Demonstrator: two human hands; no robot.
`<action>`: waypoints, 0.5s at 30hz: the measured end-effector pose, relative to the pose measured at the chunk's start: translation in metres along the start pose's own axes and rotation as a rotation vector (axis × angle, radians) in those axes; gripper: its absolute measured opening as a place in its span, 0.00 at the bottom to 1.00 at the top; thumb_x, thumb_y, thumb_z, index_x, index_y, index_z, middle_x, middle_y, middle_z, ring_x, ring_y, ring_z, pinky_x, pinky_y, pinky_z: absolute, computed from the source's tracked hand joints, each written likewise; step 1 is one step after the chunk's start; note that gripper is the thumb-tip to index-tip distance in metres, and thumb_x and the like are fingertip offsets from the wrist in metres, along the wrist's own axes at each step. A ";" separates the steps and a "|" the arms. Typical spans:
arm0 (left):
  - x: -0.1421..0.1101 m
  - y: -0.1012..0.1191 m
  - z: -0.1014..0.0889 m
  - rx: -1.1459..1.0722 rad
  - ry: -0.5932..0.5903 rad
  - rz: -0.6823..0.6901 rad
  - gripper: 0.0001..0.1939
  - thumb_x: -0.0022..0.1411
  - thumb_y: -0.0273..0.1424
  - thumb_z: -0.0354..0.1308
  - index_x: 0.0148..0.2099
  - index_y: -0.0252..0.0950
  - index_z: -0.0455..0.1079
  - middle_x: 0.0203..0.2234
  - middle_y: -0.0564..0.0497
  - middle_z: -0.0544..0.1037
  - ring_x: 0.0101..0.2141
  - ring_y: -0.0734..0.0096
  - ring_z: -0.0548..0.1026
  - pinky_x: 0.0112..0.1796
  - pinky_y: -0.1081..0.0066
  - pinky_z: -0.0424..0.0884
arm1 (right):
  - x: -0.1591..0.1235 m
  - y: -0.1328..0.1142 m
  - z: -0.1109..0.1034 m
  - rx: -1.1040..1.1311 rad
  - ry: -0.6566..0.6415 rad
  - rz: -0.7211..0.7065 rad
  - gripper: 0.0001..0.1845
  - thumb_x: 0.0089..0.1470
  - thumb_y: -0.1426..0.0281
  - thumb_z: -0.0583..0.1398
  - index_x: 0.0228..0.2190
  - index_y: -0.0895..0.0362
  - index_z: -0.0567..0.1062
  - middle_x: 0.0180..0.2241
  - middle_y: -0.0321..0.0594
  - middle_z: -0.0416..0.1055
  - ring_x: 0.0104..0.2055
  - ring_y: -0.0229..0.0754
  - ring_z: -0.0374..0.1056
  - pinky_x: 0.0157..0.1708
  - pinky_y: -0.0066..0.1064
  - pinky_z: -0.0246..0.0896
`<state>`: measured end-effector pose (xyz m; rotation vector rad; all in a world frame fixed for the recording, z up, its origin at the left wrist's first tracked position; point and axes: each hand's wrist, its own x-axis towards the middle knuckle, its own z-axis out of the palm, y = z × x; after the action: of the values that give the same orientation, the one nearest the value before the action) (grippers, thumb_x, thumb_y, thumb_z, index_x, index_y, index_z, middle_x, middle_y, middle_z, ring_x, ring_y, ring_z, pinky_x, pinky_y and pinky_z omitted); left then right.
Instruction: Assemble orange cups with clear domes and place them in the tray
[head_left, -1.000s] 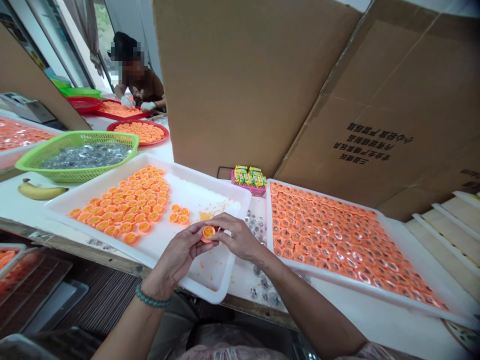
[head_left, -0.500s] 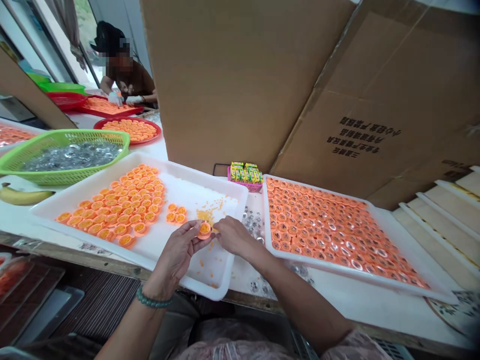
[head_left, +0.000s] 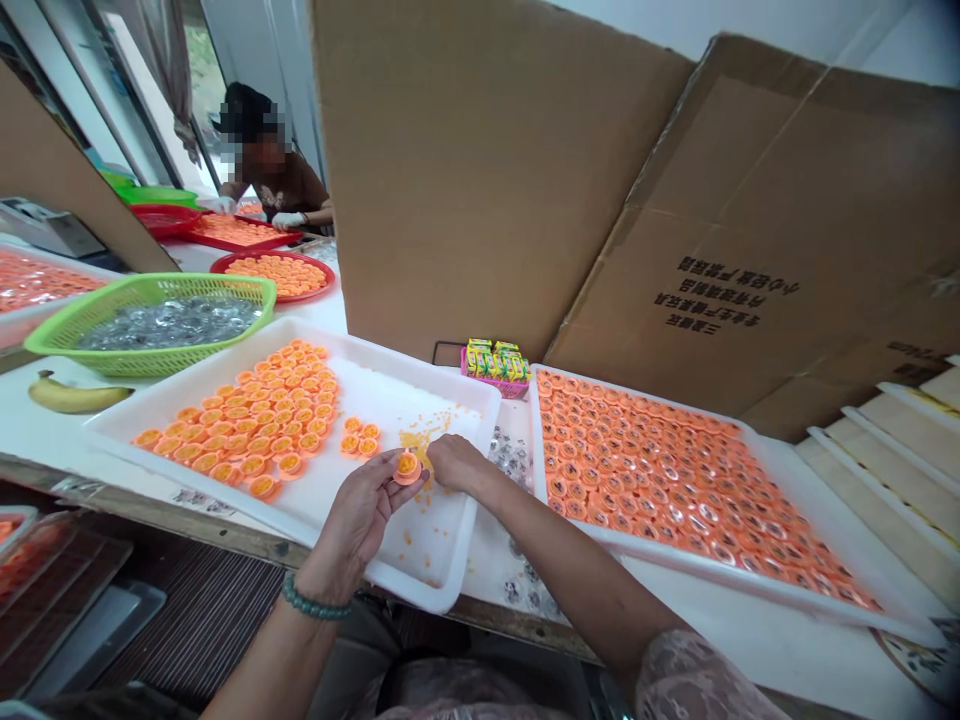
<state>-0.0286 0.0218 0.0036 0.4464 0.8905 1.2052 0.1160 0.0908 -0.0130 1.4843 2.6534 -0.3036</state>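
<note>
Between the thumb and fingers of my left hand (head_left: 369,500) is a small round orange cup (head_left: 407,467) with yellow bits inside it. My right hand (head_left: 456,465) is just to its right, fingers bent together beside the scattered yellow bits (head_left: 415,439); its fingertips are mostly hidden, so what they hold cannot be made out. Both hands are over the white tray (head_left: 360,350). Four-sided and shallow, it carries many filled orange cups (head_left: 259,425) on its left part and a small separate cluster of cups (head_left: 360,437) nearer my left hand.
At right stands another white tray (head_left: 637,545) full of orange cups with clear covers. Small clear pieces (head_left: 514,460) lie between the trays. A green basket (head_left: 150,365), a banana (head_left: 79,395) and a pink basket (head_left: 517,388) are nearby. Cardboard (head_left: 480,200) rises behind; a co-worker (head_left: 281,185) sits beyond.
The head view has shifted, so the scene sits slightly lower in the picture. My right hand has drawn a little away from the cup, toward the yellow bits; my left hand still holds it.
</note>
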 end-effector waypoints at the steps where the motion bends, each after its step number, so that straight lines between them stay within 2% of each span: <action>1: 0.000 0.000 0.000 0.002 0.008 0.003 0.03 0.55 0.23 0.56 0.34 0.30 0.70 0.30 0.45 0.78 0.32 0.67 0.77 0.40 0.65 0.75 | 0.002 0.002 0.001 0.010 0.009 -0.001 0.07 0.45 0.79 0.58 0.27 0.62 0.76 0.30 0.49 0.75 0.35 0.45 0.72 0.31 0.28 0.61; 5: -0.003 0.000 0.002 -0.030 0.031 0.025 0.01 0.56 0.23 0.56 0.31 0.32 0.68 0.29 0.47 0.77 0.31 0.68 0.77 0.42 0.61 0.74 | 0.004 0.007 0.000 0.071 0.088 -0.020 0.05 0.43 0.78 0.59 0.24 0.61 0.76 0.27 0.45 0.75 0.33 0.43 0.71 0.31 0.28 0.60; 8: -0.004 0.000 0.003 -0.039 0.045 0.035 0.02 0.55 0.25 0.58 0.30 0.32 0.67 0.28 0.47 0.76 0.30 0.67 0.77 0.42 0.59 0.74 | -0.005 0.008 -0.004 0.138 0.184 -0.026 0.09 0.48 0.78 0.56 0.29 0.59 0.75 0.30 0.40 0.75 0.34 0.39 0.70 0.34 0.27 0.60; 10: -0.004 0.000 0.003 -0.031 0.055 0.029 0.02 0.54 0.25 0.58 0.31 0.32 0.67 0.28 0.47 0.76 0.29 0.67 0.77 0.41 0.59 0.74 | -0.014 0.006 -0.007 0.301 0.278 -0.028 0.10 0.50 0.77 0.54 0.31 0.59 0.75 0.31 0.38 0.75 0.33 0.36 0.69 0.34 0.25 0.60; 13: -0.003 -0.001 0.004 -0.007 0.071 0.013 0.02 0.55 0.26 0.58 0.31 0.32 0.67 0.28 0.46 0.76 0.29 0.66 0.77 0.39 0.61 0.74 | -0.028 -0.002 -0.015 0.669 0.434 -0.052 0.08 0.51 0.74 0.55 0.30 0.59 0.75 0.29 0.37 0.74 0.30 0.35 0.68 0.30 0.25 0.61; 15: -0.003 -0.002 0.004 0.021 0.073 0.003 0.02 0.54 0.25 0.58 0.31 0.32 0.67 0.28 0.46 0.76 0.29 0.67 0.77 0.37 0.64 0.75 | -0.033 -0.010 -0.022 0.756 0.471 -0.107 0.06 0.51 0.73 0.57 0.30 0.58 0.75 0.28 0.36 0.73 0.29 0.34 0.67 0.29 0.24 0.60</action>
<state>-0.0245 0.0191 0.0062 0.4232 0.9662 1.2220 0.1255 0.0627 0.0152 1.7597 3.1864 -1.2170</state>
